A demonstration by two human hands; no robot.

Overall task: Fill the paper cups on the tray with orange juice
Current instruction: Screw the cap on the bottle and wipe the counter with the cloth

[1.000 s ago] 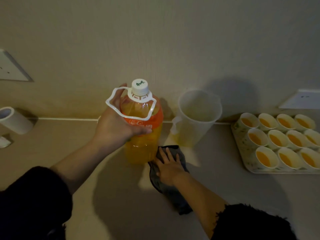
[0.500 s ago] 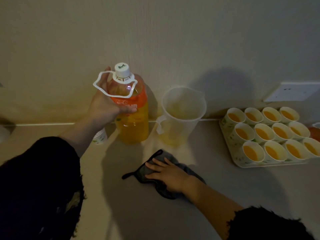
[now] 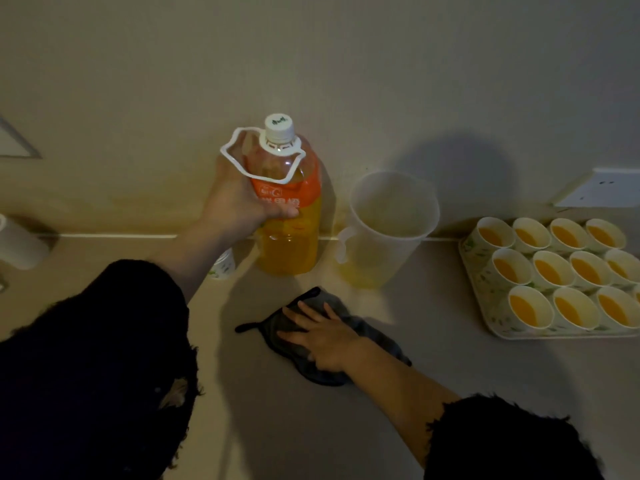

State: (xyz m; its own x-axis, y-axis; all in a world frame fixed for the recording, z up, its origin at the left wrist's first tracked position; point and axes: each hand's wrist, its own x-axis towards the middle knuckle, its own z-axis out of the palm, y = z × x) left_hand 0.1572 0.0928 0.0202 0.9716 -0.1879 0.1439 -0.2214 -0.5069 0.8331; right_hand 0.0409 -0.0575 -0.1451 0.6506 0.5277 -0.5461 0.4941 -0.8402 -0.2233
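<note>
the left hand is wrapped around the upper body of the orange juice bottle at 12 o'clock, capped, against the wall; the right hand presses flat, fingers spread, on a dark cloth; the bottle looks heavy and smooth, best gripped at its waist or white loop handle; paper cups on the tray at 3 o'clock show juice inside.

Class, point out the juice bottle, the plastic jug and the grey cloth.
juice bottle [image 3: 291, 251], head view, lower body.
plastic jug [image 3: 388, 237], head view, front wall.
grey cloth [image 3: 374, 332], head view, part beyond the hand.
</note>
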